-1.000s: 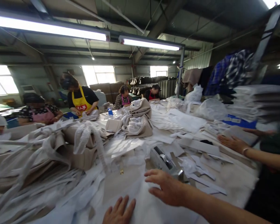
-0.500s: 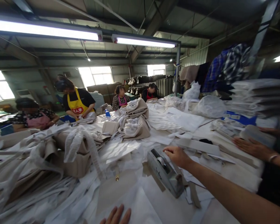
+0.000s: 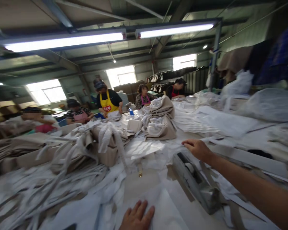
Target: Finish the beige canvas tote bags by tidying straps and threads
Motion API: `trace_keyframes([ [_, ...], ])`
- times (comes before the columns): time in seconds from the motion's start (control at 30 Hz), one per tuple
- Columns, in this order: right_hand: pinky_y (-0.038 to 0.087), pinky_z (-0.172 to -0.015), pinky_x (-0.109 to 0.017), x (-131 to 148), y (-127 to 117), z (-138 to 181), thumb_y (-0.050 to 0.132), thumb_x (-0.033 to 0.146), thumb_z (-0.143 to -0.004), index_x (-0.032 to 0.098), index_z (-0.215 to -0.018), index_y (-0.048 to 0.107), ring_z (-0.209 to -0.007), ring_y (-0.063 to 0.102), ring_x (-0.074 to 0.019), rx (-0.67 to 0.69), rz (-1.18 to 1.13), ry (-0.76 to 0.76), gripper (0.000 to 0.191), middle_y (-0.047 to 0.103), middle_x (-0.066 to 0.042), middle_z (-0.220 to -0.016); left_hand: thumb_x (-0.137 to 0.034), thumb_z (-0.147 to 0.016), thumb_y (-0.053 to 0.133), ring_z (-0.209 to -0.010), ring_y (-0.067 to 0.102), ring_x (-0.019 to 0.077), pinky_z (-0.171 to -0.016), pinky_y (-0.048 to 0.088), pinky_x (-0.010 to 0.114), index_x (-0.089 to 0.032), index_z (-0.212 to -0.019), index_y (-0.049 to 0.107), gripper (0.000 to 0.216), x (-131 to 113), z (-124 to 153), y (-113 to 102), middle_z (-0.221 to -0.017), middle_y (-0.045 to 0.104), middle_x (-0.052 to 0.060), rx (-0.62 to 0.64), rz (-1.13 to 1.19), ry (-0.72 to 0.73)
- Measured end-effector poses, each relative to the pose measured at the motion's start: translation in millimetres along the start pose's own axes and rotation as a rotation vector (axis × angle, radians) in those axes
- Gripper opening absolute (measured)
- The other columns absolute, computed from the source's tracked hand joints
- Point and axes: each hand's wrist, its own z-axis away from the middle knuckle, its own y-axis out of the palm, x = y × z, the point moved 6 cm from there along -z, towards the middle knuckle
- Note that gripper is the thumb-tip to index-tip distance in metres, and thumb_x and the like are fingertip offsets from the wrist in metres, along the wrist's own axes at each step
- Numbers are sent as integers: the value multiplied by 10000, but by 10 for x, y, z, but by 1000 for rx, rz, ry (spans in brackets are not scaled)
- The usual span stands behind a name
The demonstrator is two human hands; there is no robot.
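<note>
Resting flat at the near edge, my left hand [image 3: 137, 218] lies fingers spread and pressed on a white sheet [image 3: 163, 207] on the table [image 3: 148, 182]. Right of it stands a grey tape dispenser [image 3: 196, 179], long, metal, roll seated in its slot. My right hand [image 3: 198, 149] reaches past the dispenser's far end, fingers curled loosely; whether they pinch anything I cannot tell. Left of both: a blurred heap of white strips [image 3: 50, 185] and beige bags [image 3: 105, 150]. A small brass clasp [image 3: 140, 174] lies between heap and dispenser. Farther on, a folded beige stack [image 3: 162, 121]. Beyond it, across the table, several people work; one wears a yellow apron [image 3: 107, 105].
</note>
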Motion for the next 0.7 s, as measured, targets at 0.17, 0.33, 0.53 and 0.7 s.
trace_keyframes([
  [0.17,538,-883,-375,903,743,5,553,424,-855,199,-984,778,-948,725,-266,212,-92,-239,344,797,-86,-1016,-761,-893,434,-1477,296,436,-1150,255,671,-313,-1574,300,826,-200,461,-196,-1628,308,177,-175,89,177],
  [0.33,538,-843,-348,1932,1595,259,527,367,-873,189,-1016,775,-944,715,-252,515,-75,-517,337,786,-91,-1020,-795,-902,319,-1450,315,467,-1124,249,688,-254,-1555,337,849,-260,681,-244,-1593,348,200,-211,168,218],
  [0.53,544,-799,-333,2688,2581,478,564,265,-814,208,-1081,786,-864,723,-249,787,117,-560,352,791,-88,-963,-846,-853,302,-1448,286,498,-1116,198,719,-223,-1542,380,933,-138,698,-110,-1583,355,213,-222,262,250],
  [0.7,541,-858,-345,3186,3415,594,621,174,-760,242,-1018,813,-899,730,-263,850,182,-598,328,798,-81,-975,-858,-824,327,-1468,258,478,-1136,165,700,-274,-1546,381,930,-24,638,74,-1600,341,170,-326,302,295],
])
